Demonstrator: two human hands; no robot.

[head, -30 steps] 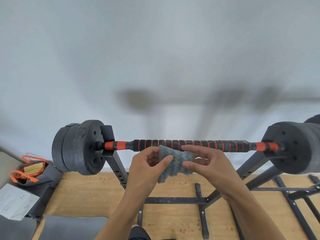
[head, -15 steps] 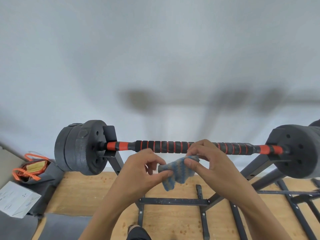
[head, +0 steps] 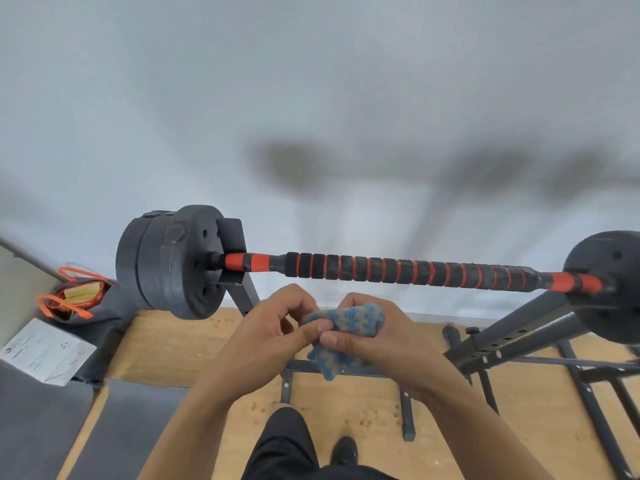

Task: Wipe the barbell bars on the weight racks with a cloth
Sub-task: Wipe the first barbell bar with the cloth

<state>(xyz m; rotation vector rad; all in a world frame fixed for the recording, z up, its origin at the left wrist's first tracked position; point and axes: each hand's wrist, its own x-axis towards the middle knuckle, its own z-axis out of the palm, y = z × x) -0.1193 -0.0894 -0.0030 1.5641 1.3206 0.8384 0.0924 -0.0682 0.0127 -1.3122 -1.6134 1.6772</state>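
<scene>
Status: preparation step; wiping has not begun. I hold the cloth (head: 349, 318), a blue and grey knitted piece, bunched between both hands in front of my body. It is below the barbell bar (head: 398, 270) and apart from it. My left hand (head: 273, 330) pinches the cloth's near edge between thumb and fingertips. My right hand (head: 377, 337) is curled round the bulk of it, with a loose tail hanging beneath. Neither hand is free.

The bar lies across the rack (head: 512, 327), with black foam grip sections banded in orange along its middle. Weight plates (head: 173, 261) are loaded at its left end, and more sit at the right edge of view. A bag (head: 72, 299) with orange straps sits on the floor (head: 173, 344) to the left.

Judgement: I appear to be folding or gathering the cloth into a pad. The next move calls for raising that pad to the bar, wrapping it over the grip and drawing it along the length. One hand should suffice for the pass. I note no obstruction between cloth and bar.
</scene>
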